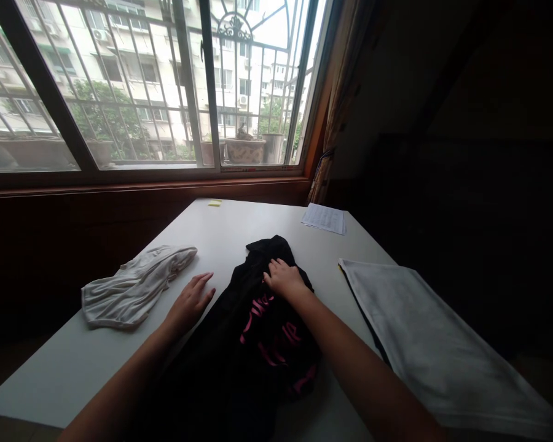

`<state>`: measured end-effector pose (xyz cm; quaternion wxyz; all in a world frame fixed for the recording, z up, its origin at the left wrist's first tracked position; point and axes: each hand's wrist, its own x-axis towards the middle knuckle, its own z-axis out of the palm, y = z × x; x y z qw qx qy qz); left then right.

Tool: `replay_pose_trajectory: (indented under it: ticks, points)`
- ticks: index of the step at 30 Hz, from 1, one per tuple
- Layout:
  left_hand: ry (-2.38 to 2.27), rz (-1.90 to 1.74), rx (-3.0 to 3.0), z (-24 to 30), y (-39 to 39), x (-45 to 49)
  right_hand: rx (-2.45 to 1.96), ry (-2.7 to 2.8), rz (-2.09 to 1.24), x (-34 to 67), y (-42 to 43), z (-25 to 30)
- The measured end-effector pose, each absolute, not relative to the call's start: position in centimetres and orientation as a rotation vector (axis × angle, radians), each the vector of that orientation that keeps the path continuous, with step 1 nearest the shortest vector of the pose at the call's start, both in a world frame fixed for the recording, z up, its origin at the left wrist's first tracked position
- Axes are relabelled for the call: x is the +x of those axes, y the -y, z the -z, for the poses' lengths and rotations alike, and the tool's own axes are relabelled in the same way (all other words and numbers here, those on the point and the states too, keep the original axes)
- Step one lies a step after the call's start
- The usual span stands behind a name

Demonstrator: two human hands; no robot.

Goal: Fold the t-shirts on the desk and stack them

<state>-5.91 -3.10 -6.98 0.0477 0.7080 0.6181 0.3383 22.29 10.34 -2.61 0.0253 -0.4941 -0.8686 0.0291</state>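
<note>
A black garment (239, 331) with pink lettering lies crumpled along the middle of the white table (253, 218); its near end runs into shadow toward my body. My right hand (284, 279) rests on its upper part, fingers bent and closed on the cloth. To the left of the garment, my left hand (191, 304) is open, fingers stretched forward, with nothing in it. Whether its edge touches the black cloth I cannot tell. A wrinkled off-white garment (133, 288) lies farther left. On the right is a flat, light grey folded cloth (410, 319) with a dark edge.
Printed sheets of paper (324, 218) lie at the far right of the table, and a small yellow note (215, 203) is by the far edge. Beyond stands a barred window (156, 86) with a tied curtain (325, 166) at its right. The right side is dark.
</note>
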Motion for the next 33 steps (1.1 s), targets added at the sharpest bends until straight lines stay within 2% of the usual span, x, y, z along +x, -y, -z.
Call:
replay_pose_trajectory:
  ticks: [11, 16, 27, 33]
  points:
    - [-1.779, -0.995, 1.958, 5.0, 3.8, -9.3, -2.098, 2.401, 0.072, 23.3, -4.2, 1.6]
    - [-1.646, -0.804, 2.032, 3.5, 4.5, -7.8, -2.198, 2.362, 0.072, 23.8, -2.0, 1.2]
    - [-1.313, -0.490, 2.248, 2.4, 5.4, -5.6, -2.088, 2.553, -0.075, 27.8, 2.3, -1.8]
    - [-1.441, -0.639, 2.104, 1.9, 5.4, -5.7, -1.886, 2.675, -0.098, 31.7, 3.9, -3.1]
